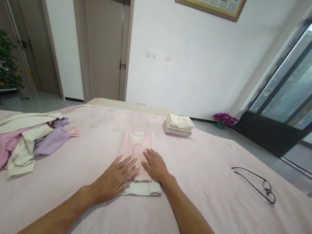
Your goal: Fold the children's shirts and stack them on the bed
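A small pink garment (137,145) lies partly folded on the pink-covered surface in front of me, with a white folded part (143,188) showing at its near end. My left hand (118,175) rests on its left side, fingers spread and pointing up and inward. On the right side lies my right hand (154,164), its fingers stretched out across the pink cloth. Neither hand grips anything; both press flat. The hands cover parts of the garment's middle and left edge.
To the left sits a loose heap of clothes (25,140) in white, pink and purple. Beyond the garment, slightly right, stands a folded stack of clothes (178,125). Eyeglasses (268,189) lie unfolded at the right. A pink cloth (203,214) covers the broad surface.
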The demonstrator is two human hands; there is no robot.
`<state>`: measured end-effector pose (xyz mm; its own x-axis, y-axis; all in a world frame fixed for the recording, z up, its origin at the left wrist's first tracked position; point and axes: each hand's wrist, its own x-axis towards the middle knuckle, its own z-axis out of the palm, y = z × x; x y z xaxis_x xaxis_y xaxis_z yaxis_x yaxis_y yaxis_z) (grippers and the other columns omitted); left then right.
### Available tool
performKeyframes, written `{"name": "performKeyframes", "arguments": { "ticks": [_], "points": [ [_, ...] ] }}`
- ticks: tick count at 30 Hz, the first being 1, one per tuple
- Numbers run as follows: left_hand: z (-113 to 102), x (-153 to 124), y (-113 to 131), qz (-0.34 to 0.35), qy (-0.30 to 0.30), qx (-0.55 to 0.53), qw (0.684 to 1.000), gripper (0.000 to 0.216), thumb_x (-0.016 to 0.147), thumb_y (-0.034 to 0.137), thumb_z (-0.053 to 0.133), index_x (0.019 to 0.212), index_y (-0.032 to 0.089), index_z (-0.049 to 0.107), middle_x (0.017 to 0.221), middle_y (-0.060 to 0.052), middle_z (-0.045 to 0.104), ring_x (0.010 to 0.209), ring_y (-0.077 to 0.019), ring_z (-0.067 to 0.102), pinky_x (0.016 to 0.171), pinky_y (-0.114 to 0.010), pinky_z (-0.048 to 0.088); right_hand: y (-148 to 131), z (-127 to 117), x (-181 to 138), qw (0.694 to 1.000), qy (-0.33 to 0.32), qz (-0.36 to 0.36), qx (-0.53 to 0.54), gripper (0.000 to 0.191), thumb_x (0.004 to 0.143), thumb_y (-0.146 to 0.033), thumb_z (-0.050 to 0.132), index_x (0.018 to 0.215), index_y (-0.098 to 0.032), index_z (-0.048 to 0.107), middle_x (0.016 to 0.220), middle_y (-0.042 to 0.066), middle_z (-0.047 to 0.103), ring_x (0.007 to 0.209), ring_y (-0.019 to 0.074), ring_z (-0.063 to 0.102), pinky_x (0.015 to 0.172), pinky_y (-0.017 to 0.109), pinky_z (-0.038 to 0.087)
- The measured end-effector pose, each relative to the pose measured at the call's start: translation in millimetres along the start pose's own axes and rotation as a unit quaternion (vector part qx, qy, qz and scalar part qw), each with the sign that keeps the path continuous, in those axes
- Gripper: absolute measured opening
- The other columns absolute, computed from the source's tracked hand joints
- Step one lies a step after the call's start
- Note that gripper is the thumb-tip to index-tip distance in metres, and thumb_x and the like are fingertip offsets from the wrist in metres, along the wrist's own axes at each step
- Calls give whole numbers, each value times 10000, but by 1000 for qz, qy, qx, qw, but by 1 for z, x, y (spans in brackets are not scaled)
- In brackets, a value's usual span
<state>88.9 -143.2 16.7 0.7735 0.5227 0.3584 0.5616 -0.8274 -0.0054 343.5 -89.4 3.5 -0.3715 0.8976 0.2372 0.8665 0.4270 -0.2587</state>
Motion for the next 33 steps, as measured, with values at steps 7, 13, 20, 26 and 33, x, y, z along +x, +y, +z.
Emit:
{"name": "performKeyframes", "arguments": {
  "ticks": [7,13,20,26,33],
  "points": [
    [-6,4,4,19,-10,-144,989,364,934,119,439,1231,254,600,1376,-49,577,1279,-171,511,1131,-418,339,0,-1,-1,1000,2,-4,-4,536,953,-456,454,1420,-195,482,1525,105,385,1424,260,308,1161,438,244],
    [-9,5,5,3,22,-204,979,318,923,124,436,1121,241,657,1253,-41,655,1176,-157,581,1095,-364,396,1,-2,-1,1000,1,-9,-3,538,953,-462,454,1421,-197,478,1526,102,383,1422,257,311,1160,438,245],
    [-4,-1,-10,-98,115,-131,980,259,984,284,433,1065,220,671,1085,-62,697,1063,-199,617,987,-388,465,0,-2,-2,1000,2,-8,1,523,953,-449,450,1413,-203,487,1521,95,395,1415,260,320,1157,441,247],
    [2,-13,-38,-170,138,-96,971,225,962,250,445,1007,211,662,967,-42,655,896,-171,634,817,-291,503,-6,-8,-6,998,62,-9,27,375,958,-333,448,1255,-189,626,1406,94,530,1314,221,443,1113,357,319],
    [-11,-23,-52,-104,47,-182,977,264,955,211,438,1084,253,665,1106,-34,639,974,-138,630,827,-233,493,11,-24,-17,994,89,56,29,283,890,-151,479,1015,-239,717,1045,61,659,1026,200,579,896,301,452]
  ]
}}
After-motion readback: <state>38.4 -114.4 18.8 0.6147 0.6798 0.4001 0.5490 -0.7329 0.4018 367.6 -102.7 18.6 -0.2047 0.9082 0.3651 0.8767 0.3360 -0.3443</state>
